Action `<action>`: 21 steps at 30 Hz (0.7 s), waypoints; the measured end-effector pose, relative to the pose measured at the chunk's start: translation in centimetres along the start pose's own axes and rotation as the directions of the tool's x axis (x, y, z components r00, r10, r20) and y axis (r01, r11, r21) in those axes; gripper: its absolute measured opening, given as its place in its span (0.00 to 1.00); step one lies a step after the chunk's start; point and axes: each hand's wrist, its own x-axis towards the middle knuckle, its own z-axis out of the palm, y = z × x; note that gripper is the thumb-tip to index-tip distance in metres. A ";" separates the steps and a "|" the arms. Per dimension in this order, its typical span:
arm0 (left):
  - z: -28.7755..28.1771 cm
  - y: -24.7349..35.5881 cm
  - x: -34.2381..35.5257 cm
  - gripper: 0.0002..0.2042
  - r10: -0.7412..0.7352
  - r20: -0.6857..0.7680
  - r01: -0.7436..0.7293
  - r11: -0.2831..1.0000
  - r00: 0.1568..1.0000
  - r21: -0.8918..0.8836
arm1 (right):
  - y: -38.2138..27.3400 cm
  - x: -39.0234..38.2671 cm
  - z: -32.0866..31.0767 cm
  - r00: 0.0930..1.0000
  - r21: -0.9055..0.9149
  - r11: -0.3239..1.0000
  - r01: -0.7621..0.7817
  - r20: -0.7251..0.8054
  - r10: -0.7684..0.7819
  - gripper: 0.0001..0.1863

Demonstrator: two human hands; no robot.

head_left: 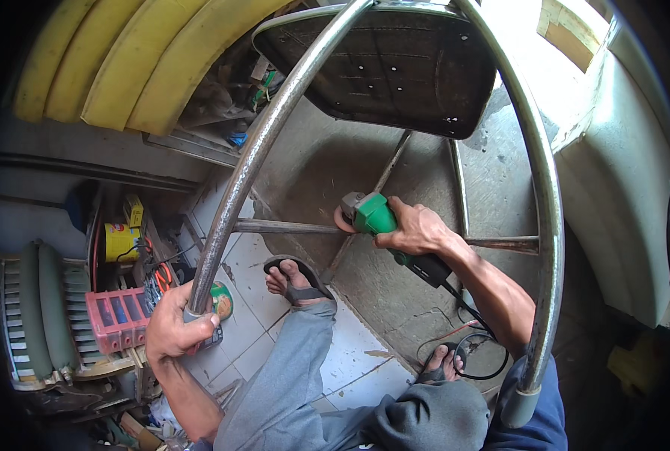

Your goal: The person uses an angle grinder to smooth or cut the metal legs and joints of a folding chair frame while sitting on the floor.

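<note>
An upturned metal chair frame (256,154) stands before me, its dark seat underside (410,71) at the far end. My left hand (171,328) is closed round the lower end of the left tube leg, thumb across it. In my right hand (419,231) is a green angle grinder (375,216), gripped round its body. The grinder's disc (342,219) is at the crossbar (286,227) between the two legs; whether it touches the bar I cannot tell. The right leg ends near me in a grey rubber cap (520,410).
A black power cord (485,372) loops by my right foot. On the left are a pink compartment tray (117,319), a yellow can (122,242) and a slatted piece with green padded rolls (42,308). Yellow curved foam pieces (147,60) hang far left. A pale upholstered piece (617,165) stands right.
</note>
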 end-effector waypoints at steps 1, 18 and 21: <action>0.0 0.2 0.0 0.17 -0.014 0.005 0.014 1.000 1.000 -0.007 | 0.2 0.3 0.3 1.000 -0.052 0.998 -0.020 -0.006 0.020 0.49; 1.6 -1.6 0.4 0.16 0.040 -0.068 -0.039 0.999 0.997 0.013 | 3.6 0.2 5.8 0.972 -0.408 0.905 0.120 -0.136 -0.190 0.49; 1.6 -1.6 0.2 0.15 0.044 -0.081 -0.044 0.999 0.996 0.003 | 2.5 0.5 3.0 0.992 -0.285 0.955 0.086 -0.063 -0.108 0.45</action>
